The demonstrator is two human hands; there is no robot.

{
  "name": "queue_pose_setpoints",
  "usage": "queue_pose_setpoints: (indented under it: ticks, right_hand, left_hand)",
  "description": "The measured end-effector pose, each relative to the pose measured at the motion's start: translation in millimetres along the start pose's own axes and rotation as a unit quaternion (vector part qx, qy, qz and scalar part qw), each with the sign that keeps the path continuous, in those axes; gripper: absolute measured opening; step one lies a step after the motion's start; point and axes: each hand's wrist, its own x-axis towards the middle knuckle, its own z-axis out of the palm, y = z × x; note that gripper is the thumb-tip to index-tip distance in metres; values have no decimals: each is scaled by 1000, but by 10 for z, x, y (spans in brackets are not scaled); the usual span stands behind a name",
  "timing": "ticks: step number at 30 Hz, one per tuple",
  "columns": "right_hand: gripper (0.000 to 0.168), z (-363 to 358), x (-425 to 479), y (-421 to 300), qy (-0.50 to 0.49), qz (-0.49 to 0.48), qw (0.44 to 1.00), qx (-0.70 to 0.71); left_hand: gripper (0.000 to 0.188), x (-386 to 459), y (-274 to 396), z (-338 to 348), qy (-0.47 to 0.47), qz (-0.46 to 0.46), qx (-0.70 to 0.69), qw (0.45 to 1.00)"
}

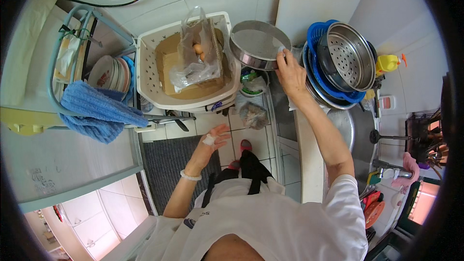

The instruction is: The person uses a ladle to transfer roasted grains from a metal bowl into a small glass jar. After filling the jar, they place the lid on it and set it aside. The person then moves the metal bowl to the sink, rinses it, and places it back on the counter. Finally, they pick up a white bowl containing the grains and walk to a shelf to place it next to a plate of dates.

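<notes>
My right hand [293, 76] grips the near-right rim of a round steel sieve [259, 40], with fingertips over its edge onto the fine mesh. The sieve is beside a white plastic basket [145, 88] and above a small bin [253, 81]. In the basket are cardboard and a clear plastic bag [197, 72] with several eggs [198, 49]. My left hand [215, 138] hangs over the floor, fingers apart and holding nothing. A white patch is on its back. Right of my right hand, a steel steamer pot [349, 58] rests on a blue plastic colander [315, 34].
A steel sink [342, 127] lies along the right. Left are a rack with stacked plates [108, 76] and a blue towel [101, 110]. On the tiled floor are a plastic bag [253, 115] and a grey mat [170, 163]. A yellow spray bottle [387, 63] stands far right.
</notes>
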Motion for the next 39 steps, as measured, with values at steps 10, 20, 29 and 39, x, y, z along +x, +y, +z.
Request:
queue_pose_setpoints:
  ticks: [10, 20, 29, 39]
  right_hand:
    - [38, -116, 97, -47, 34, 17, 999, 12]
    - [46, -183, 76, -52, 31, 116, 987, 106]
    - [47, -388, -233, -165, 89, 80, 986, 120]
    - [51, -470, -487, -149, 103, -5, 992, 73]
  left_hand:
    - [70, -77, -15, -8, 7, -9, -7, 1000]
    - [69, -46, 25, 28, 4, 7, 17, 1000]
    - [60, 472, 751, 436, 76, 168, 70, 980]
    - [47, 1075, 1457, 571, 73, 10, 65, 995]
